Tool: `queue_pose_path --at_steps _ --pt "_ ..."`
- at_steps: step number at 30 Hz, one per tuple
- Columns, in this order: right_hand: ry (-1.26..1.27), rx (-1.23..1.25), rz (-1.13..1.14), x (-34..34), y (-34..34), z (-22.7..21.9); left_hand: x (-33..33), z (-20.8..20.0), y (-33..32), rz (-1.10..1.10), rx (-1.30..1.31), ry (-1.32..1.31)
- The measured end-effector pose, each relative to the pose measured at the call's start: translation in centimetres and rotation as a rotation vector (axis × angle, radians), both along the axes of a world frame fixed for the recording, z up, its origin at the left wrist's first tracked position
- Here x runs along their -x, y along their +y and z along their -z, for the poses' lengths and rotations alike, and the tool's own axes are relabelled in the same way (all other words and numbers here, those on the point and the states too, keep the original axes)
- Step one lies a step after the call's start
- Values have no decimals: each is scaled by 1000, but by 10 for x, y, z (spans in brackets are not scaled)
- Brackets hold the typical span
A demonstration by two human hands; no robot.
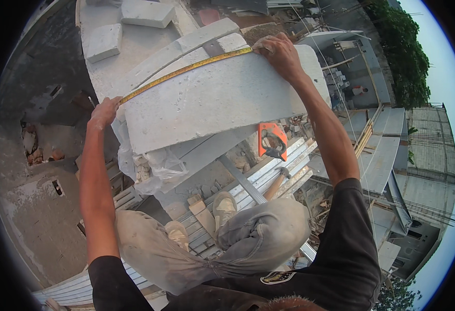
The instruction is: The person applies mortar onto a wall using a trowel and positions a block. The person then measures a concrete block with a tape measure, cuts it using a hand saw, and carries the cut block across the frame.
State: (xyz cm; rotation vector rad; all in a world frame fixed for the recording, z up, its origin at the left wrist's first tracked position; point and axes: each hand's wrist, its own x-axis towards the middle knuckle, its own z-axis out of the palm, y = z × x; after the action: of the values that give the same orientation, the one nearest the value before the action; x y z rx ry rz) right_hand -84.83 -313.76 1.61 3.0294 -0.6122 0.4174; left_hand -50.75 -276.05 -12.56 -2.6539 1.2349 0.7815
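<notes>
A large grey lightweight concrete block (212,101) lies tilted in front of me on other blocks. A yellow tape measure (186,70) is stretched along its far edge. My left hand (104,111) pins the tape's near end at the block's left corner. My right hand (279,52) holds the other end of the tape down at the block's right corner. I squat on metal planks, knees and dusty shoes below the block.
More grey blocks (147,13) rest on a white wall top (134,49) behind. An orange-handled saw (272,141) and a wooden-handled hammer (278,181) lie on the scaffold planks (269,173). Rooftops and the ground lie far below on the right.
</notes>
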Motion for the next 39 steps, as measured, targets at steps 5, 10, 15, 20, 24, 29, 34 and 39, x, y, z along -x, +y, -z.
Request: queue_pose_path --at_steps 5,10,15,20,24,29,34,39 --pt "14 41 -41 5 -1 5 -7 12 1 25 39 5" --pt "74 80 -47 33 28 -6 17 -9 10 75 -14 55" --pt "12 66 -44 58 58 -13 37 -6 62 138 12 149" --pt "134 213 -135 51 53 -26 55 -15 76 118 105 140" --pt "11 73 -124 36 67 -38 57 -40 72 158 61 65" --pt "-149 -262 -74 74 112 -46 72 -89 110 211 127 257" --pt "-228 -723 -17 97 141 -60 96 -142 125 -56 124 748" --pt "43 -811 -110 96 172 -73 121 -163 86 -28 470 747"
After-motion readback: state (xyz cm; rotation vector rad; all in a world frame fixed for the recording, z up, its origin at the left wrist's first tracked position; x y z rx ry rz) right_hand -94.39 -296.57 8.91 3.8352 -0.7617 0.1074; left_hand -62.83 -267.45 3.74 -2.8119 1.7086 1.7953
